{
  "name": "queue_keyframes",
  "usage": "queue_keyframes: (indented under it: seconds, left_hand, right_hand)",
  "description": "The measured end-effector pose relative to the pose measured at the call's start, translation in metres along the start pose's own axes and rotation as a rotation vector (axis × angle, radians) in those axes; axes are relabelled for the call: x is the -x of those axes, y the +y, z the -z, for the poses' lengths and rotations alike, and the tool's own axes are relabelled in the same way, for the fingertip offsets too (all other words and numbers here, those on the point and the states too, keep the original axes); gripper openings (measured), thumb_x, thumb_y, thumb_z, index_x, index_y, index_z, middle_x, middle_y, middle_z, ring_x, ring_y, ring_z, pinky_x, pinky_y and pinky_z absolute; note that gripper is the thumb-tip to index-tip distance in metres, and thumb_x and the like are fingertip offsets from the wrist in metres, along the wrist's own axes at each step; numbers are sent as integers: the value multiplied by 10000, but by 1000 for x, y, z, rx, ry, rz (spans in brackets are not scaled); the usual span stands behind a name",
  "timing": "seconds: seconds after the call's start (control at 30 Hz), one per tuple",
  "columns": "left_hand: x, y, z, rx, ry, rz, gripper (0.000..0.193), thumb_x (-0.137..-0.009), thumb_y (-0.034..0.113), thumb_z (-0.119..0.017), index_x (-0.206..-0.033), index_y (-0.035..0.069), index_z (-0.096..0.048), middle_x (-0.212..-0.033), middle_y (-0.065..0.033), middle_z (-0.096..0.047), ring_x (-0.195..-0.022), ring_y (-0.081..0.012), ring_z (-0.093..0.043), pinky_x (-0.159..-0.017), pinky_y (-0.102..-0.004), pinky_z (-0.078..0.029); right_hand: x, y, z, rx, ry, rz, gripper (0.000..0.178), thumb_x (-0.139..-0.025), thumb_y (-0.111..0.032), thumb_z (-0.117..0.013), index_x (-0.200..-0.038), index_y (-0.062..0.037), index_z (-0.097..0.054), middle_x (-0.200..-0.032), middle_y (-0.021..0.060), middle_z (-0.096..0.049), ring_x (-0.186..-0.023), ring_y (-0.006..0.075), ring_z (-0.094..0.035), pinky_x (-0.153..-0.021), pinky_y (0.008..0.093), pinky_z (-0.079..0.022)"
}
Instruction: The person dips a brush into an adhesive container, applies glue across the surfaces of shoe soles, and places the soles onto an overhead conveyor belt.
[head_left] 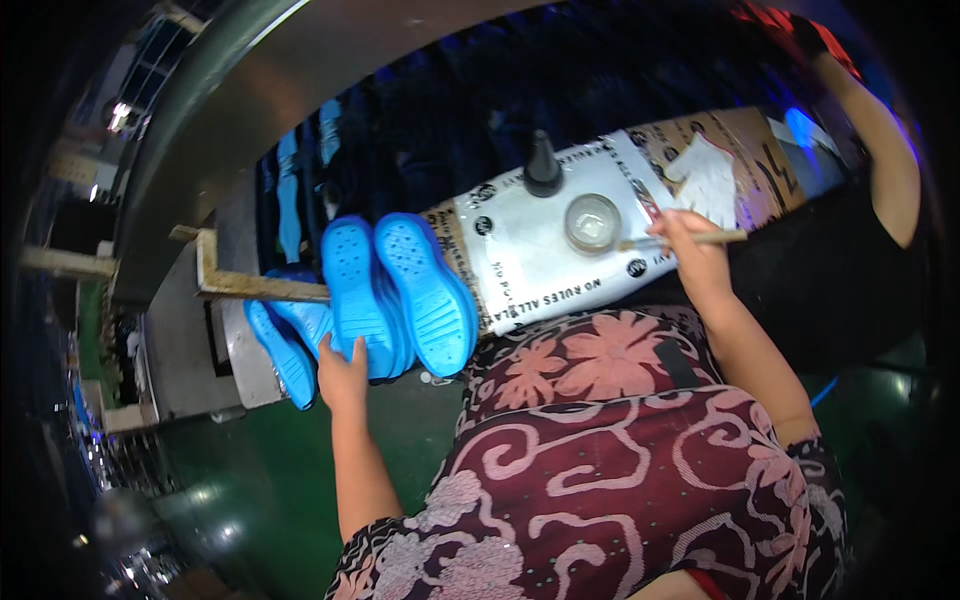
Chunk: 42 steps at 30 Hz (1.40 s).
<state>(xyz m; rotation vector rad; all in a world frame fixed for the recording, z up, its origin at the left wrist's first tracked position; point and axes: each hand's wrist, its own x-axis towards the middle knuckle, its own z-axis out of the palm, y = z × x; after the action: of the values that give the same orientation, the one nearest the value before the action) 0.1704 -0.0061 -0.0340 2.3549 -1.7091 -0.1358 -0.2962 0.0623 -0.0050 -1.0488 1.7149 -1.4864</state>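
My left hand (343, 378) reaches to the heel ends of several blue shoe soles (425, 295), its thumb and finger apart at the edge of the stack. The soles stand side by side, some stacked, with holes at the toe and ridges at the heel. My right hand (697, 262) is closed round a thin brush (722, 238) with a wooden handle. The brush's tip points left at a round clear jar (592, 225) of pale, clear-looking stuff. Behind the jar stands a black cone-shaped bottle (542, 168).
A white printed plastic sheet (530, 285) covers cardboard (757, 160) under the jar. A white glove (705, 182) lies to the right. A wooden bar (265, 288) juts in beside the soles. Above curves a metal hood (225, 120). Another person's arm (890, 150) is at far right.
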Motion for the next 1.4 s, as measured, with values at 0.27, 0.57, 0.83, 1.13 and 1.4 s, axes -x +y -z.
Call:
queue_keyframes:
  seconds: [0.27,0.57,0.83,1.13,1.4]
  left_hand:
    - [-16,-26,1,540,-192,18,552,-802,145,-670,-1272,-43,-451,-646,0,-482,-561,-83,-463,-508,-243,-402]
    - [-3,1,28,1321,-842,276,223,-790,207,-601,-956,75,-530,-651,15,-525,-448,-61,-414,-376,-188,-296]
    - [41,92,35,1608,-537,155,505,-801,193,-619,-1214,7,-397,-945,-121,-578,-605,-197,-567,-433,-276,-434]
    - [67,160,10,1401,-509,-190,467,-841,53,-547,-1238,-23,-314,-1035,-177,-553,-738,-218,-619,-585,-286,-527]
    - [69,192,9,1242,-301,-506,463,-822,-6,-576,-1208,-41,-325,-1044,-178,-558,-769,-188,-621,-660,-290,-535]
  right_hand:
    - [-40,16,-40,382,-254,292,204,-846,-214,-613,-727,-59,-672,-703,75,-614,-698,211,-570,-665,318,-438]
    - [-47,13,-35,537,-157,449,220,-824,-210,-618,-674,-55,-658,-671,85,-614,-687,260,-572,-637,345,-434]
    - [-42,23,-32,566,-116,502,267,-844,-239,-610,-681,-34,-661,-655,95,-614,-634,228,-573,-608,341,-441]
    - [-23,-18,-18,-50,3,47,322,-906,-291,-578,-766,-16,-670,-727,45,-644,-657,111,-546,-632,246,-452]
    - [15,-68,-28,-97,-126,199,325,-921,-266,-554,-763,-8,-672,-719,66,-631,-654,121,-537,-640,245,-441]
